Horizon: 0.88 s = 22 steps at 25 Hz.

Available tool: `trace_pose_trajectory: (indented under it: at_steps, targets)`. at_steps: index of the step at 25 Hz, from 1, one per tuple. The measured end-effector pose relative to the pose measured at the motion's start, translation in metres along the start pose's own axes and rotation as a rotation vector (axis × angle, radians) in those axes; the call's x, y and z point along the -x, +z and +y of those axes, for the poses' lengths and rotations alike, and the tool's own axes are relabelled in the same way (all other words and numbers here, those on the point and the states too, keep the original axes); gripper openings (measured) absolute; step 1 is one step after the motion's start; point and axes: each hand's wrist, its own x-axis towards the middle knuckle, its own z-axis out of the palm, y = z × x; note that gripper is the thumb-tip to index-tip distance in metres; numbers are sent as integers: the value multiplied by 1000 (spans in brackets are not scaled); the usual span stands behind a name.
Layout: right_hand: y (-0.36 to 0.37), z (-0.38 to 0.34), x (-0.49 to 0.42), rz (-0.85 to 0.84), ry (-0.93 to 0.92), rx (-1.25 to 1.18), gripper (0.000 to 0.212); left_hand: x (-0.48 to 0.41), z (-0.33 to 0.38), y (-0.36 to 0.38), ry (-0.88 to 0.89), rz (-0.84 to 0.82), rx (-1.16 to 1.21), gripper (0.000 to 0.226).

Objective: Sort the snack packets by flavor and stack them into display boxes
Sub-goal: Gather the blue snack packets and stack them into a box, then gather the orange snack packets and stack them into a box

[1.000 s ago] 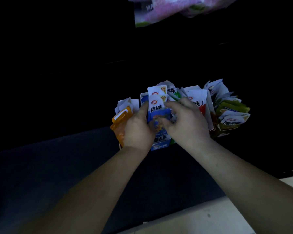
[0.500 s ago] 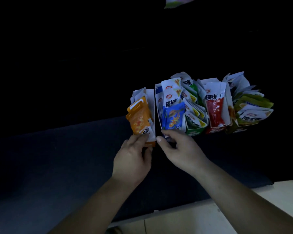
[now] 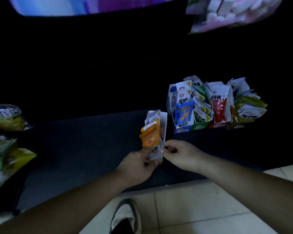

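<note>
An orange display box (image 3: 163,125) with orange packets (image 3: 150,137) in it stands apart from the row, drawn toward the front of the dark surface. My left hand (image 3: 139,166) grips its near bottom corner from the left. My right hand (image 3: 181,153) pinches the same near end from the right. Behind and to the right stand the blue box (image 3: 182,114), the green box (image 3: 200,115), the red box (image 3: 219,107) and the yellow-green box (image 3: 249,110), all stuffed with packets.
Larger snack bags (image 3: 5,119) lie at the left edge of the dark surface (image 3: 83,149). More bags hang overhead at top right (image 3: 227,12). Pale floor tiles (image 3: 210,208) and a shoe (image 3: 125,217) show below the surface's front edge.
Both hands left the blue box, took hold of the orange box's near end and pulled it forward and left, away from the row. The view has also swung left.
</note>
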Motion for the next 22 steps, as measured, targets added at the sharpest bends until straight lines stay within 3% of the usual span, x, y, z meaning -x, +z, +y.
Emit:
trace_pose_trajectory:
  at_steps: [2, 5, 7, 10, 14, 18, 20, 22]
  targets:
    - [12, -16, 17, -85, 36, 12, 41, 27, 9, -14, -87, -146, 71, 28]
    - [34, -28, 36, -154, 47, 41, 39, 57, 21, -30, -135, -344, 188, 31]
    - [47, -25, 43, -83, 55, 39, 28, 69, 28, -48, -112, -436, 144, 45]
    - [54, -27, 53, 174, 104, -138, 29, 65, 38, -88, -77, -479, -56, 42]
    - [50, -49, 73, 172, 4, -180, 53, 63, 64, -121, -92, -350, -73, 34]
    - [48, -63, 66, 227, 24, -50, 31, 96, 64, -96, -80, -202, 12, 31]
    - [53, -54, 56, 224, 42, -70, 38, 99, 53, -84, -86, -203, -1, 35]
    - [58, -50, 50, 232, 16, -126, 47, 98, 42, -79, -137, -94, 89, 39]
